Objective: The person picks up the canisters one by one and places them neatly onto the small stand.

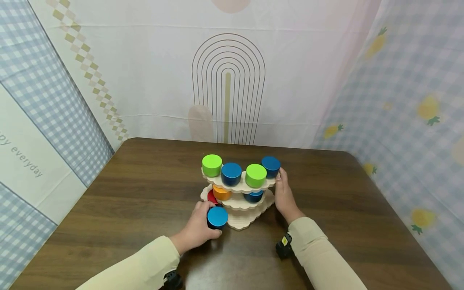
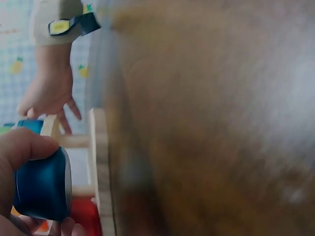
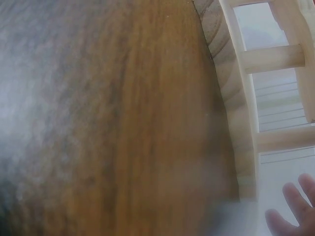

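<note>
A wooden stand of scalloped tiers (image 1: 240, 220) holds several coloured cylinders. On its top tier sit two green cylinders (image 1: 255, 175) and two blue ones (image 1: 231, 174). An orange cylinder (image 1: 222, 193) and a partly covered blue one (image 1: 253, 196) occupy the middle tier. A red cylinder (image 1: 212, 197) shows lower at the left, mostly hidden. My left hand (image 1: 198, 226) grips a blue cylinder (image 1: 217, 218) between thumb and fingers, in front of the stand's left side. My right hand (image 1: 285, 197) rests against the stand's right edge, its fingers extended in the left wrist view.
The stand is on a dark brown wooden table (image 1: 145, 181). Behind the table hangs a pale patterned cloth (image 1: 156, 80), with checked cloth (image 1: 398, 121) at the sides. Wooden dowels (image 3: 275, 58) join the tiers. Each wrist wears a black camera (image 1: 284, 246).
</note>
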The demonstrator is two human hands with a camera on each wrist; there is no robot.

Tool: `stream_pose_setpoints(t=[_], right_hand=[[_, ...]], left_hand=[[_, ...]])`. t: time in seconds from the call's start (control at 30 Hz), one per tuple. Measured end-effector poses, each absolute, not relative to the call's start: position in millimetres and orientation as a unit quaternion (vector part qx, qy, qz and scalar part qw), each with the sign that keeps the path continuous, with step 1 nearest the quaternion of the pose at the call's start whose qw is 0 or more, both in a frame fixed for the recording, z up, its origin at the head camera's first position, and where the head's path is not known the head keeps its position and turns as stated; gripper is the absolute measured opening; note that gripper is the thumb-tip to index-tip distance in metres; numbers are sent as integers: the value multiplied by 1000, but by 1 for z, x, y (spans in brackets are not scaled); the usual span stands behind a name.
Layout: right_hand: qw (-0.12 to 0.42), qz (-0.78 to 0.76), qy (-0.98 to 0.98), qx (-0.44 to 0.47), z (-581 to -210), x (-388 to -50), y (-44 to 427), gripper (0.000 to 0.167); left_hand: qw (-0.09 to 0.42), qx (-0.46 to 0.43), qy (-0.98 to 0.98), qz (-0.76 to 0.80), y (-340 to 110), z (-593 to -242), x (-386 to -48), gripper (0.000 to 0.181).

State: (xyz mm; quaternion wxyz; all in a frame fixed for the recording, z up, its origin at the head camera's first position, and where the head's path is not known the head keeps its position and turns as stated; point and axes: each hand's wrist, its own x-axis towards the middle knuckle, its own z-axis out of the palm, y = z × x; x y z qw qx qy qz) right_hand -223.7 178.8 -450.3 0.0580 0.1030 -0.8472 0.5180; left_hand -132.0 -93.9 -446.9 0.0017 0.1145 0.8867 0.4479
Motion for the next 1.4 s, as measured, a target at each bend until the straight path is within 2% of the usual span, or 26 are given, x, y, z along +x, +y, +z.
stream_pose_setpoints(t=[0.27, 0.57, 1.1, 1.23, 1.4], right_hand=[[56, 520, -847, 96, -451, -224, 179, 53], [63, 523, -843, 108, -451, -225, 179, 53], [63, 528, -839, 113, -454, -226, 180, 52], [59, 528, -841, 105, -453, -225, 180, 52], [56, 529, -840, 106, -451, -224, 179, 53]], left_hand=[[31, 130, 883, 450, -82, -450, -128, 60], [59, 108, 879, 460, -70, -452, -131, 61], [58, 104, 874, 472, -56, -458, -135, 61], [53, 105, 869, 481, -55, -458, -135, 56], [37, 105, 863, 493, -55, -459, -136, 37]])
